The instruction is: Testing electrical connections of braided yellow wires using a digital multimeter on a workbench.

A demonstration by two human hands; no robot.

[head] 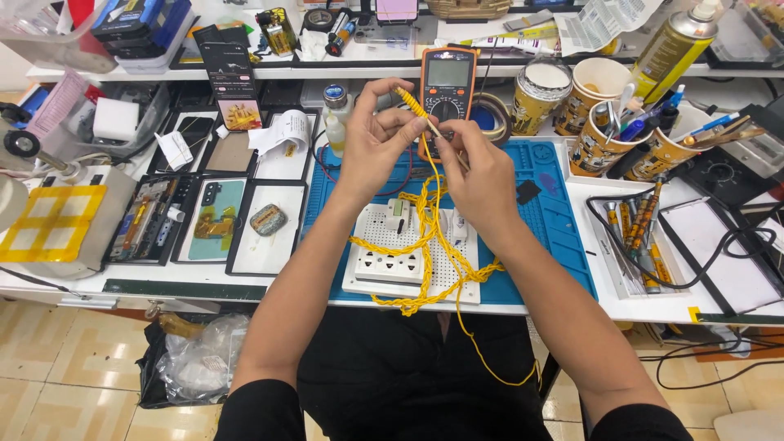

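Observation:
My left hand (pixel 377 139) and my right hand (pixel 478 175) are raised close together over a blue work mat (pixel 563 220). Between their fingertips they pinch a twisted yellow wire (pixel 429 237), the left hand gripping its upper braided end, the right hand the strand just below. The wire hangs down in loops over a white socket board (pixel 388 261) on the mat and trails off the table's front edge. An orange multimeter (pixel 447 77) stands just behind my hands.
Paper cups (pixel 600 122) holding tools and pens stand at the back right, next to a spray can (pixel 674 45). Black trays (pixel 220 220) with phone parts lie at the left. Several screwdrivers (pixel 641 224) lie in a tray at the right, with black cables across it.

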